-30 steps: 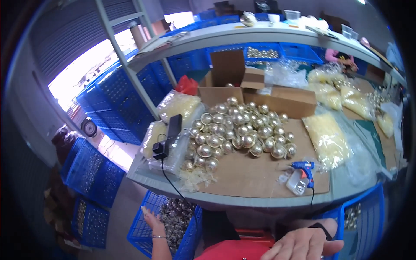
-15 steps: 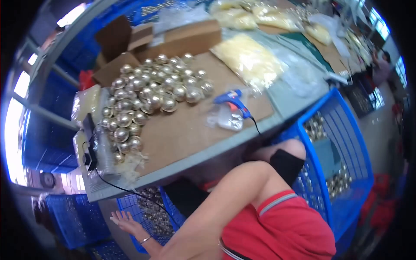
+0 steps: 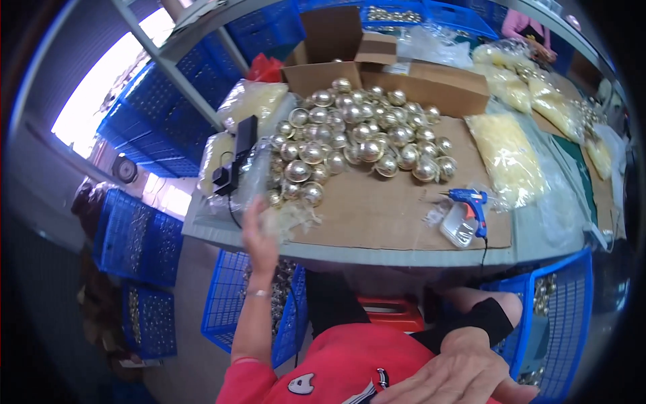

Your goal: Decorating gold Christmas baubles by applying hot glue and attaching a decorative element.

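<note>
My left hand [image 3: 259,236] is raised at the table's front edge, slightly blurred, fingers pointing up and apparently empty. It is beside a clump of whitish stringy scraps [image 3: 296,221]; whether they touch I cannot tell. Low at the right, my right hand [image 3: 454,370] is held over my red shirt, back up, fingers stretched out, with nothing seen in it. Shiny pale-gold balls [image 3: 367,149] are heaped on the brown cardboard sheet [image 3: 377,215]. To their right a blue glue gun [image 3: 471,202] lies by a small clear plastic tray [image 3: 459,225].
A black power strip [image 3: 235,158] with a cord stands left of the balls, among plastic bags. Behind are an open cardboard box [image 3: 444,84] and a bag of yellowish sticks [image 3: 508,161]. Blue baskets [image 3: 222,296] stand below the table. Another person [image 3: 528,30] is at the back right.
The view has swung left. My left hand has risen from over the basket to the table edge. My right arm, earlier reaching across my body, is back at the right with its hand showing.
</note>
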